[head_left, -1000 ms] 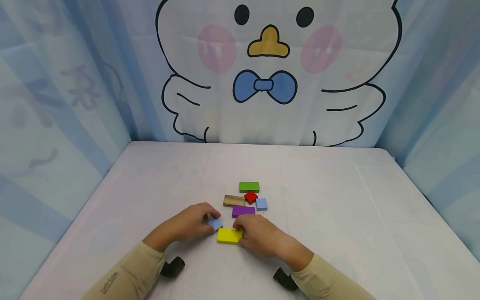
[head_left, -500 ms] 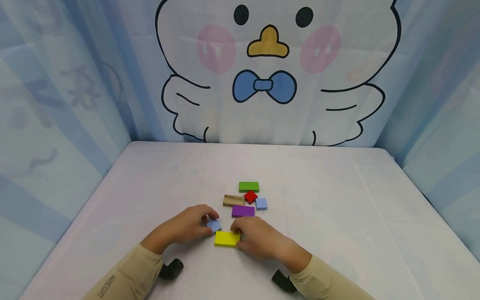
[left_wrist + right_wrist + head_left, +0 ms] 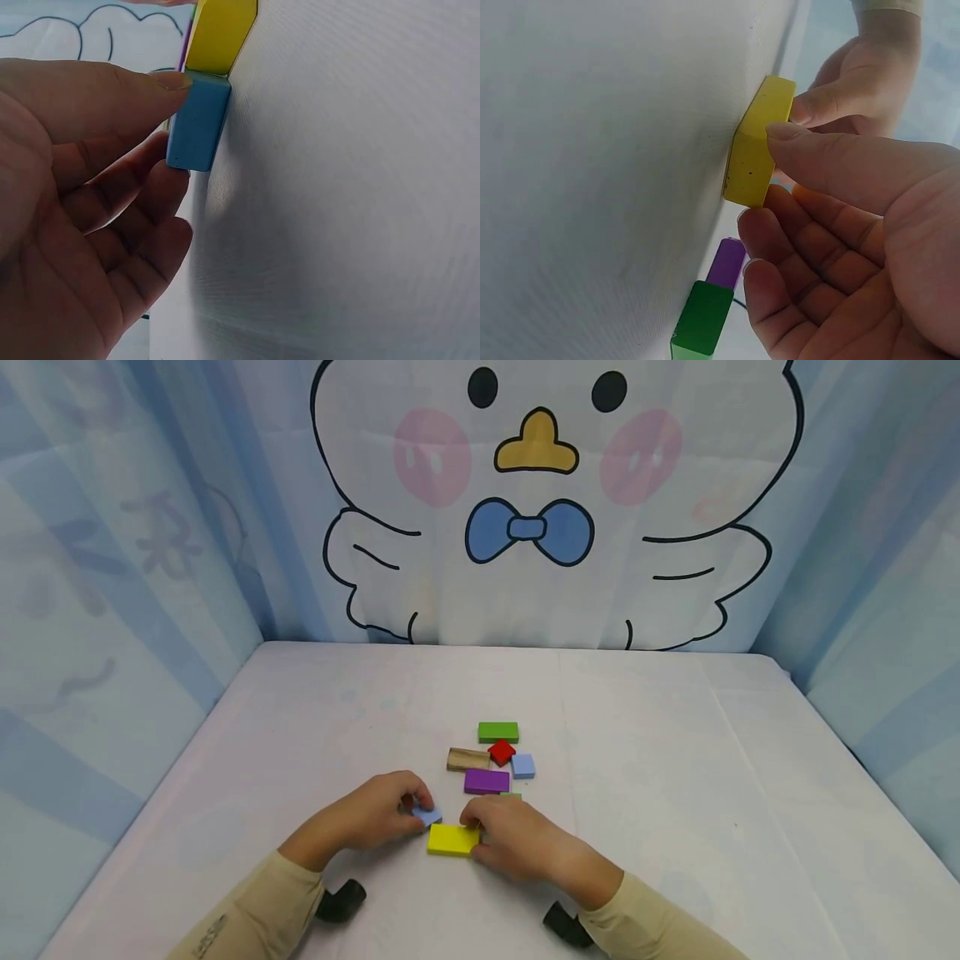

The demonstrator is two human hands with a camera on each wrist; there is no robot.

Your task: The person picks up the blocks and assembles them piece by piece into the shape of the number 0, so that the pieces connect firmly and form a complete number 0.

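My left hand point(image 3: 382, 810) pinches a light blue block point(image 3: 427, 816) between thumb and fingers. In the left wrist view that blue block point(image 3: 199, 124) stands right at the end of the yellow block point(image 3: 220, 34). My right hand point(image 3: 521, 837) holds the yellow block point(image 3: 452, 840) by its right end, thumb on the near side. The right wrist view shows the yellow block point(image 3: 761, 142) low over the white cloth. Beyond the right hand lies a purple block point(image 3: 487, 782), with a green block point(image 3: 511, 795) mostly hidden by that hand.
Farther back lie a wood-coloured block point(image 3: 468, 759), a red block point(image 3: 502, 752) turned cornerwise, another light blue block point(image 3: 523, 767) and a long green block point(image 3: 498, 732). White cloth covers the table point(image 3: 660, 760). A printed curtain point(image 3: 540, 593) stands behind it.
Both hands have drawn the light blue and yellow blocks slightly toward me and left, away from the purple block. A green block's edge now shows behind the right hand.
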